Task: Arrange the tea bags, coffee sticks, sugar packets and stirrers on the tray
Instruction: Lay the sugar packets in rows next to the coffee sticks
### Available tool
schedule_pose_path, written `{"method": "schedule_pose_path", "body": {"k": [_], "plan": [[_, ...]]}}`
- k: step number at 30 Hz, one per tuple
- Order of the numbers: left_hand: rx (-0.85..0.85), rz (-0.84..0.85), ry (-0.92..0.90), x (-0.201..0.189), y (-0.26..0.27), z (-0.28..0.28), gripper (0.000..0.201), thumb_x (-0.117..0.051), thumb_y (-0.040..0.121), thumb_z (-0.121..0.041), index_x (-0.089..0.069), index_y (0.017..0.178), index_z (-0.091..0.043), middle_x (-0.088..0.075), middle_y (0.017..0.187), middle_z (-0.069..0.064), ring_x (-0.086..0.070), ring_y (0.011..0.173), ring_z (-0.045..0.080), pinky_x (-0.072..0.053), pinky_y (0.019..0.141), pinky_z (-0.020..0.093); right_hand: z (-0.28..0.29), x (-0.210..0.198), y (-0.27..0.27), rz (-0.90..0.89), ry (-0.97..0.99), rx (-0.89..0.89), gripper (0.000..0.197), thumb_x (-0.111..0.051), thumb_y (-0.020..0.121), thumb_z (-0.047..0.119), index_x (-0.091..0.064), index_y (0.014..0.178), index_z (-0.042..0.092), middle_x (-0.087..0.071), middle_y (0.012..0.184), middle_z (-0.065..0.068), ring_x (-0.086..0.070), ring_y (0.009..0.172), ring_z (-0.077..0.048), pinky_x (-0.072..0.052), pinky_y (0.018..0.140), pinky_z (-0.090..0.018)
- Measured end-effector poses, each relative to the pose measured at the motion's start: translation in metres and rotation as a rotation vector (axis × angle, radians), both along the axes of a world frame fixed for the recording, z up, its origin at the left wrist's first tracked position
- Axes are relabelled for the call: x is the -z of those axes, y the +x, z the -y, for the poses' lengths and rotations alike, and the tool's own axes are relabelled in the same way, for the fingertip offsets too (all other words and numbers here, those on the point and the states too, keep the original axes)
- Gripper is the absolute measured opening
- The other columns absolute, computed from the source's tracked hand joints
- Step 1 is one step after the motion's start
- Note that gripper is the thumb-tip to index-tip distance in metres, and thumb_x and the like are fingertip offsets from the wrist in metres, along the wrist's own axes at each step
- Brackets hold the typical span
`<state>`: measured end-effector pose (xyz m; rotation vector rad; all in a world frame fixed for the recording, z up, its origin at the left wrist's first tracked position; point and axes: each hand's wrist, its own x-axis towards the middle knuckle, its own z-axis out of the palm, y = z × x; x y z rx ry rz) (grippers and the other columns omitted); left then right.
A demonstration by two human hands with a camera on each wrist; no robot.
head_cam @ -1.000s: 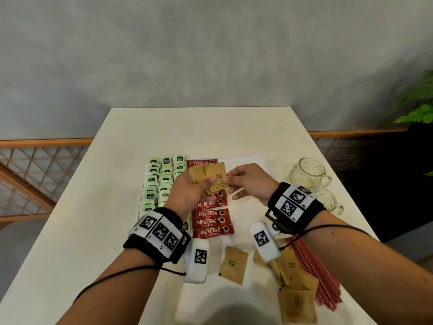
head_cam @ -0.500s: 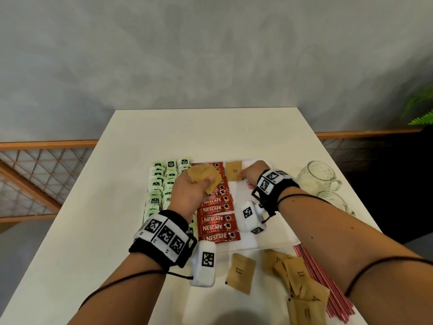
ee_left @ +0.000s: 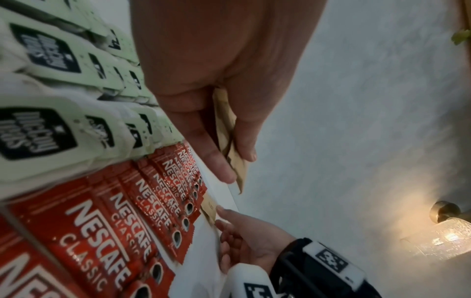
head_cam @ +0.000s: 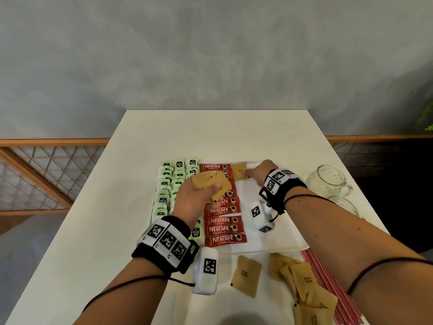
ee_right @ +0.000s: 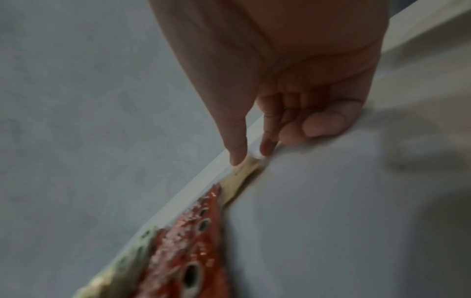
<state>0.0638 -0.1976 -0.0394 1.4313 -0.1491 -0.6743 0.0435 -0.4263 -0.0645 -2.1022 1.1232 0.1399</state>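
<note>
A white tray [head_cam: 269, 242] holds rows of green tea bags [head_cam: 164, 198] on its left and red Nescafe coffee sticks [head_cam: 222, 228] beside them. One brown sugar packet [head_cam: 239, 172] lies flat at the tray's far end, right of the top coffee stick. My right hand [head_cam: 251, 173] touches that packet's right edge with straight thumb and index fingertips; the right wrist view shows the same packet [ee_right: 239, 175] under them. My left hand [head_cam: 215, 186] hovers over the coffee sticks and grips several sugar packets [ee_left: 226, 125] between thumb and fingers.
Loose sugar packets [head_cam: 246, 275] lie on the table in front of the tray, with a pile [head_cam: 304, 289] further right. Red stirrers [head_cam: 316, 263] lie at the front right. Two glass mugs [head_cam: 328, 181] stand right of the tray.
My right hand took one sugar packet from the left hand's stack, carried it to the tray's far end and laid it flat. The left hand kept its stack over the coffee sticks.
</note>
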Motion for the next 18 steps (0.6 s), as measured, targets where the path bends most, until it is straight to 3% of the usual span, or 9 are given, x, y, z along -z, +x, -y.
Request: {"method": "schedule_pose_path", "body": {"k": [3,6,9,12,15,18], "plan": [[-0.01,-0.009,0.006,0.0,0.0,0.0,0.025,-0.072,0.086,-0.013,-0.061,0.109,-0.014,-0.074,0.096,0.012,-0.072,0.069,0.02,-0.06,0.056,0.027,-0.016,-0.014,-0.01,0.174,0.075,-0.019,0.04,-0.063,0.083,0.049,-0.057,0.069,0.012,-0.062,0.07,-0.005,-0.055,0.06,-0.023,-0.047,0.066,-0.032],[0.015,0.002,0.035,0.002,-0.002,0.003,0.031,-0.074,0.084,-0.014,-0.062,0.113,-0.01,-0.074,0.096,0.015,-0.07,0.066,0.02,-0.06,0.054,0.027,-0.045,-0.033,-0.031,0.372,0.269,-0.146,0.035,-0.063,0.087,0.049,-0.069,0.095,0.015,-0.067,0.084,-0.001,-0.056,0.063,-0.015,-0.044,0.059,-0.027],[0.057,0.023,0.063,0.001,-0.005,0.008,0.036,-0.075,0.083,-0.016,-0.062,0.116,-0.009,-0.074,0.097,0.011,-0.071,0.067,0.02,-0.059,0.055,0.026,-0.06,-0.04,-0.053,0.473,0.401,-0.272,0.008,-0.069,0.088,0.024,-0.067,0.086,0.017,-0.059,0.067,-0.003,-0.048,0.05,-0.009,-0.038,0.047,-0.021],[0.006,0.019,0.02,0.0,-0.009,0.012,0.025,-0.065,0.092,-0.023,-0.063,0.114,-0.011,-0.074,0.094,0.011,-0.072,0.069,0.022,-0.061,0.058,0.029,-0.058,-0.037,-0.068,0.553,0.504,-0.155,0.009,-0.066,0.09,0.009,-0.06,0.082,0.01,-0.059,0.067,-0.006,-0.05,0.05,-0.011,-0.043,0.045,-0.022],[-0.049,0.017,-0.019,0.003,-0.015,0.016,0.023,-0.052,0.1,-0.029,-0.063,0.112,-0.013,-0.074,0.094,0.013,-0.074,0.078,0.025,-0.062,0.064,0.031,-0.055,-0.034,-0.08,0.64,0.727,0.013,0.005,-0.061,0.092,0.004,-0.056,0.092,0.001,-0.067,0.082,-0.015,-0.062,0.06,-0.017,-0.056,0.056,-0.027],[-0.04,0.03,-0.023,0.005,-0.023,0.023,0.022,-0.053,0.099,-0.029,-0.064,0.109,-0.012,-0.074,0.096,0.011,-0.074,0.081,0.023,-0.062,0.069,0.033,-0.056,-0.03,-0.087,0.659,0.799,0.062,0.006,-0.06,0.092,0.001,-0.054,0.092,0.003,-0.067,0.085,-0.018,-0.067,0.064,-0.021,-0.06,0.064,-0.03]]}}
